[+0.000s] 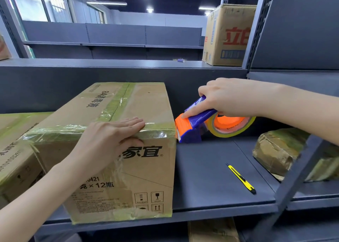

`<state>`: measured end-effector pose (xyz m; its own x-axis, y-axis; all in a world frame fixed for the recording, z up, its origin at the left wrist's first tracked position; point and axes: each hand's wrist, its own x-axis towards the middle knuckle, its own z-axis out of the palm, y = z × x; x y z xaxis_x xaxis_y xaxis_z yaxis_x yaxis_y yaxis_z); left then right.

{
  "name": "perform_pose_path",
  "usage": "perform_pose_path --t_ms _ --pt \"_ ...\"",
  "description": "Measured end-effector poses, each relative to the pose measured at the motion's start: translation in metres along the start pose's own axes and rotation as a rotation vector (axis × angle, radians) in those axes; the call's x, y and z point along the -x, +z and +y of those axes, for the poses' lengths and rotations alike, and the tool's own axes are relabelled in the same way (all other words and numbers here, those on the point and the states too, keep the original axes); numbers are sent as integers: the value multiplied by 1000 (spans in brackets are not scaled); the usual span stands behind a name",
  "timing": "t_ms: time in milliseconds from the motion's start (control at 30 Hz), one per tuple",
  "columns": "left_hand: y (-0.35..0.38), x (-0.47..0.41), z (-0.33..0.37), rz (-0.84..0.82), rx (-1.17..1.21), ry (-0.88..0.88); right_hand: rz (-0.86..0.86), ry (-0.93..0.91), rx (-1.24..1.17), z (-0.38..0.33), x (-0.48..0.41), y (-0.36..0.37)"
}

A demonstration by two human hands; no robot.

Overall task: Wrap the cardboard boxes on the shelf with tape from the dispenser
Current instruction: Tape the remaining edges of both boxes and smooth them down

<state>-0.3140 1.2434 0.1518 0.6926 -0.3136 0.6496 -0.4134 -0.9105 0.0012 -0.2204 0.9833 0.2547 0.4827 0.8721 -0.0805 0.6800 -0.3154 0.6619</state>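
Observation:
A cardboard box with black print and yellowish tape bands stands on the dark shelf. My left hand lies flat over the box's near top edge, fingers straight on the tape, thumb down the front face. My right hand grips the blue and orange tape dispenser, whose orange head touches the box's right top corner. The roll of yellowish tape sits in the dispenser behind that head.
A yellow utility knife lies on the shelf right of the box. A second taped box stands at the left, a wrapped parcel at the right, behind a shelf upright. A large box sits on the upper shelf.

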Motion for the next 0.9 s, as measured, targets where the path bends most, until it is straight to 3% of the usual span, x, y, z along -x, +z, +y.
perform_pose_path --t_ms 200,267,333,633,733,900 --pt "3 -2 2 -20 -40 2 96 64 108 -40 -3 -3" --pt "2 0 1 -22 -33 10 -22 -104 85 -72 -14 17" --pt "4 5 -1 -21 -17 4 -143 -141 -46 -88 -22 34" --pt "6 1 -4 -11 -62 18 -57 -118 -116 -61 -39 41" --pt "6 2 -4 -15 -110 46 -29 -41 -126 -53 -31 37" --pt "4 2 -2 -58 -215 52 49 266 -91 -25 -5 15"
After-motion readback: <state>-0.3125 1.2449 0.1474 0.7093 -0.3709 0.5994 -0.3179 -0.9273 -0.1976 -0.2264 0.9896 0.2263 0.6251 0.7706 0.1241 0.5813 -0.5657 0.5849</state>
